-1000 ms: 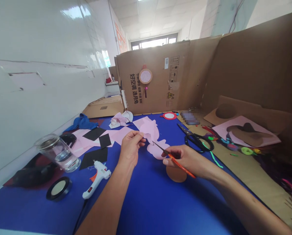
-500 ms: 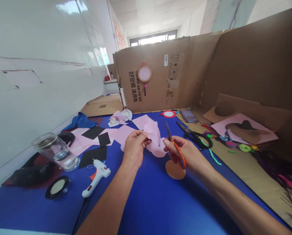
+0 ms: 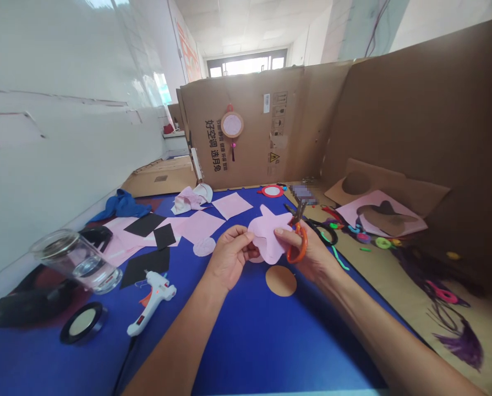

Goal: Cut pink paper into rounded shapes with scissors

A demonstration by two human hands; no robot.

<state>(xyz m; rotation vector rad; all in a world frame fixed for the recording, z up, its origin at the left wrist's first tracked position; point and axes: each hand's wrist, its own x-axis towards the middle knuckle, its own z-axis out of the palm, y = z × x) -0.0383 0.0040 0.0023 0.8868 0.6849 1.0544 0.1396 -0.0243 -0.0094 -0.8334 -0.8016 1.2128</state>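
Note:
Between my hands is a pink paper cutout (image 3: pixel 271 231) with wavy, lobed edges. My left hand (image 3: pixel 231 258) is closed, pinching the cutout's left edge between thumb and fingers. Orange-handled scissors (image 3: pixel 298 252) are held in my right hand (image 3: pixel 314 256), blades pointing up and away from me. The right thumb also presses on the cutout's right side. Part of another pink piece (image 3: pixel 255 259) shows under the cutout; I cannot tell whether it is joined. On the blue table below lies a round tan disc (image 3: pixel 281 281).
To the left are a white glue gun (image 3: pixel 154 302), a glass jar of water (image 3: pixel 87 267), a black tape roll (image 3: pixel 83 323) and black squares (image 3: pixel 145 267). Pink sheets (image 3: pixel 205 226) lie beyond. Black-handled scissors (image 3: pixel 331 234) and craft bits are at right, with cardboard walls (image 3: pixel 250 148) behind.
My right hand has come in to touch the paper with its thumb, and the scissors have turned upward. The pink cutout now faces me more flatly. The view has shifted slightly right.

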